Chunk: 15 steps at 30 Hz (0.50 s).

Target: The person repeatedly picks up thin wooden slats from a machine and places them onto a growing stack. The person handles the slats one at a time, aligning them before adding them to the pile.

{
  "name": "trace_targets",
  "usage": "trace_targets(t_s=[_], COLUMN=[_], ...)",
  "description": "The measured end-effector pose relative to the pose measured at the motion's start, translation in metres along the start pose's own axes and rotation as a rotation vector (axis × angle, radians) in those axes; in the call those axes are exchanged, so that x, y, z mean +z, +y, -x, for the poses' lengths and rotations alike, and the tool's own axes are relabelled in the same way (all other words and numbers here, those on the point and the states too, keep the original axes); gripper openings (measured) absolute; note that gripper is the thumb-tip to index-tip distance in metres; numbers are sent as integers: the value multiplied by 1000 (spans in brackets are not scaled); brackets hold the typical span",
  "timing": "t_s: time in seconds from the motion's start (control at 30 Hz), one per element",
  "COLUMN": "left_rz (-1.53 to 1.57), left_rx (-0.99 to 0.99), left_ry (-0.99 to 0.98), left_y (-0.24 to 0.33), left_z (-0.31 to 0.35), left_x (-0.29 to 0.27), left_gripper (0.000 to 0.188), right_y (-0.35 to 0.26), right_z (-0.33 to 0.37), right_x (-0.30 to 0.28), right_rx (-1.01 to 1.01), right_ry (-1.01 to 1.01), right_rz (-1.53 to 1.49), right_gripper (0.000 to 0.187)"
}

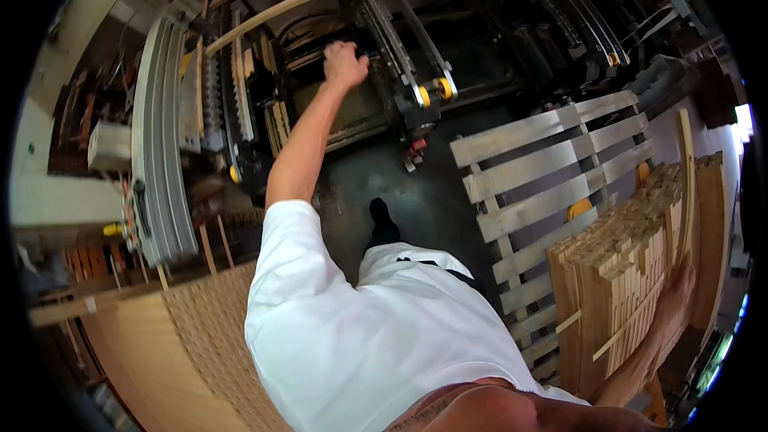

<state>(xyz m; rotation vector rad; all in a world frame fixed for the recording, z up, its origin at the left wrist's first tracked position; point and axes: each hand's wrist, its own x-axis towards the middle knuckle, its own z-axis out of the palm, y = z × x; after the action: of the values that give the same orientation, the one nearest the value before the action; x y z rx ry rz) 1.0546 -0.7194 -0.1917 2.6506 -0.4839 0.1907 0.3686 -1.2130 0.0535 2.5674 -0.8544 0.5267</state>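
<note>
My left hand reaches out over a dark machine frame, its fingers curled downward. A small dark part shows by the thumb; what the fingers hold is hidden. Off to the right, my right hand is closed around a long, thin wooden strip that stands up along a stack of wooden strips. The strips in that stack are packed tightly, with uneven ends. Another long wooden strip lies across the machine beyond my left hand.
Metal rails with yellow wheels run over the machine. A grey slatted rack stands between me and the stack. Ribbed grey metal panels rise at the left. A wooden board and a perforated panel lie at the lower left.
</note>
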Motion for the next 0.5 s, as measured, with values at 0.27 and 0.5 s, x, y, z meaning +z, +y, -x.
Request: trace_targets(t_s=[0.27, 0.5], left_rz=[-387, -288], left_rx=[-105, 165], left_ry=[-43, 16], left_y=[-63, -81], left_z=[-203, -200], left_x=[-11, -5], left_gripper=[83, 50], right_y=[-286, -460], right_z=[-112, -216], right_x=[-71, -21], right_rx=[-244, -687], right_ry=[-224, -224], right_rz=[-190, -429], right_gripper=[67, 60])
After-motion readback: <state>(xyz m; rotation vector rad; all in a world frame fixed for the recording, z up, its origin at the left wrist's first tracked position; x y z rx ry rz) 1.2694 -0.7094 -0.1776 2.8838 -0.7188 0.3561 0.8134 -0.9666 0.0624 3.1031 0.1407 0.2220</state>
